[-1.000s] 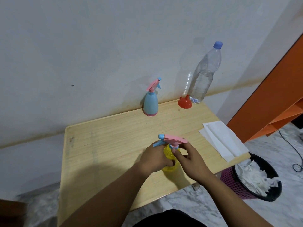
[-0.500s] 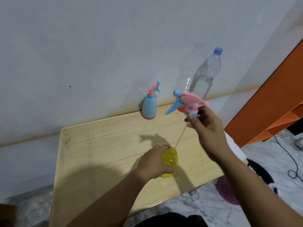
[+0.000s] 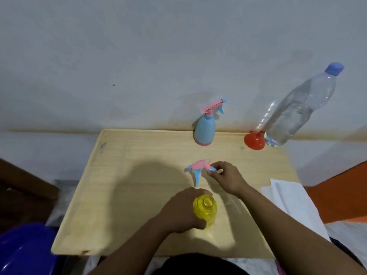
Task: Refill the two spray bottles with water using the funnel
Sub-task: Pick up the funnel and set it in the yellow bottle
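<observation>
Head view shows the left hand (image 3: 181, 210) gripping the upright yellow bottle (image 3: 205, 210), its open neck pointing up. Just beyond this bottle, the right hand (image 3: 226, 178) pinches with curled fingers the pink spray head (image 3: 199, 166), which lies sideways on the surface (image 3: 129, 175), nozzle pointing left. Farther behind stand the blue spray bottle (image 3: 205, 129), the red funnel (image 3: 254, 141) and the water bottle (image 3: 297, 110).

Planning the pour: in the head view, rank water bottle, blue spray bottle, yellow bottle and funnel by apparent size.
1. water bottle
2. blue spray bottle
3. yellow bottle, nearer the camera and partly covered, so unsure against blue
4. funnel
</observation>
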